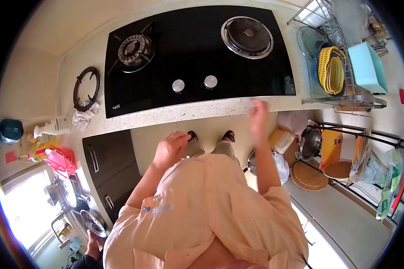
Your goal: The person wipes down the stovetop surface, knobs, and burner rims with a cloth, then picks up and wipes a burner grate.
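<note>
My left hand is held in front of my body, below the counter edge. Its fingers are loosely curled together and no object shows in them. My right hand is raised close to the front edge of the counter, near the right end of the stove. Motion smears its fingers, so I cannot make out their shape. Beyond both hands lies a black glass stove with two silver knobs. It has a gas burner on the left and a round hotplate on the right.
A black ring-shaped pot support and a crumpled cloth lie left of the stove. A wire rack with yellow baskets stands right. Boards and pans fill a lower rack. Another person's arm shows at lower left.
</note>
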`<action>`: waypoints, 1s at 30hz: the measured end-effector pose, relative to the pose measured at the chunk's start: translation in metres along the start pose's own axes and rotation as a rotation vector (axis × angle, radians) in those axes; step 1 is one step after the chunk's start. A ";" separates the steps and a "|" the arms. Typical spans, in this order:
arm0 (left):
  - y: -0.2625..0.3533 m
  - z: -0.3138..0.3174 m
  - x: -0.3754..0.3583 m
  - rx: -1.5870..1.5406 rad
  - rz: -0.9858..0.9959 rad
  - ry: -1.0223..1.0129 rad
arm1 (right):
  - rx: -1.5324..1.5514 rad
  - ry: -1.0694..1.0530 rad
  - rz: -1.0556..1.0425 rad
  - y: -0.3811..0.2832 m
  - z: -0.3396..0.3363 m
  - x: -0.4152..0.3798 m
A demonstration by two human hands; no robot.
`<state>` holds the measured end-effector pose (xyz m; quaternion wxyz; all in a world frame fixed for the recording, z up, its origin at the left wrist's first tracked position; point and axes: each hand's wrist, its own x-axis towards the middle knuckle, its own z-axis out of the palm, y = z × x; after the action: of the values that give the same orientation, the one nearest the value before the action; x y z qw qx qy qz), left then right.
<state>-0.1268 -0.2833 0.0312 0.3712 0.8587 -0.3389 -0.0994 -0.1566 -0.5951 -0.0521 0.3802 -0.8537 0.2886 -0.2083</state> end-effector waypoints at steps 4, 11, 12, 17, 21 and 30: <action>-0.017 -0.004 -0.010 0.027 -0.006 -0.015 | -0.292 0.124 -0.045 0.037 -0.015 0.014; -0.016 -0.005 -0.008 0.003 0.050 -0.053 | -0.081 -0.054 -0.140 -0.012 0.055 -0.027; -0.015 -0.005 -0.006 0.005 0.045 -0.046 | 0.021 -0.084 -0.067 -0.010 0.047 -0.022; -0.020 -0.005 -0.005 0.020 0.029 -0.029 | -0.400 0.114 -0.002 0.032 -0.018 0.027; -0.018 -0.003 -0.006 0.030 0.043 -0.085 | 0.029 0.176 0.119 0.018 0.070 -0.015; -0.007 0.008 0.020 -0.001 0.101 -0.111 | 0.028 0.099 0.171 0.062 -0.050 0.043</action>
<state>-0.1118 -0.2974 0.0220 0.3566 0.8337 -0.4017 -0.1282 -0.1741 -0.6828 -0.0627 0.3937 -0.8091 0.3760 -0.2212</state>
